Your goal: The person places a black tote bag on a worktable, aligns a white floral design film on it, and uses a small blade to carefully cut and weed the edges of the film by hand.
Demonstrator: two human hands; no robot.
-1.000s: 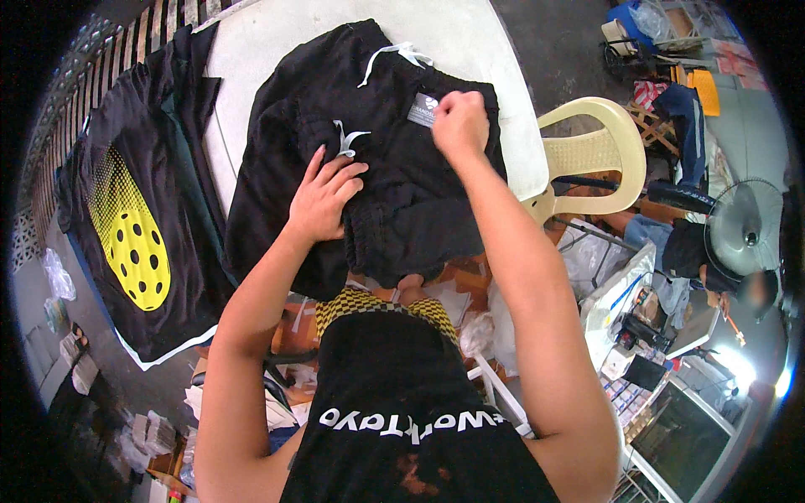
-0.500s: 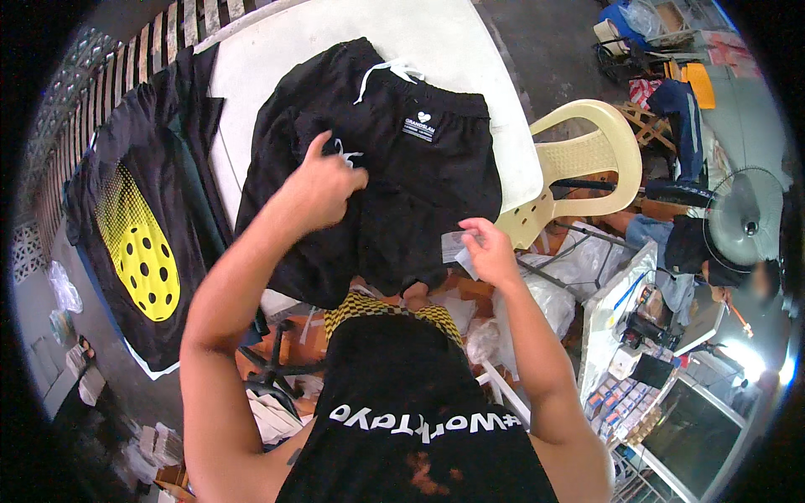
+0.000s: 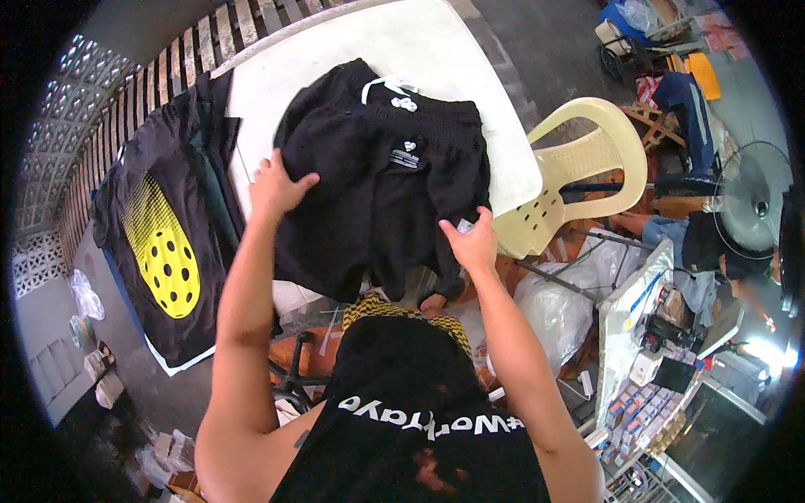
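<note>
Black shorts (image 3: pixel 369 193) with a white drawstring (image 3: pixel 392 84) and a small white print lie spread on a white table (image 3: pixel 377 38), the legs toward me. My left hand (image 3: pixel 277 186) rests at the left edge of the shorts, fingers spread and thumb apart on the cloth. At the right edge, my right hand (image 3: pixel 472 243) touches the cloth with thumb and forefinger apart. A small pale slip (image 3: pixel 464 225) shows between them, seemingly kept in that hand; most of it is hidden.
Dark garments with a yellow paddle print (image 3: pixel 172 268) hang over the table's left side. A cream plastic chair (image 3: pixel 587 159) stands by the right corner. Farther right are clear plastic bags (image 3: pixel 545 318), a cluttered bench (image 3: pixel 625 310), a fan (image 3: pixel 755 205) and another person (image 3: pixel 671 230).
My left hand has moved left from the shorts' middle to their edge. The right hand, with the slip, has come onto the right edge. Cloth over the left leg now lies smoother.
</note>
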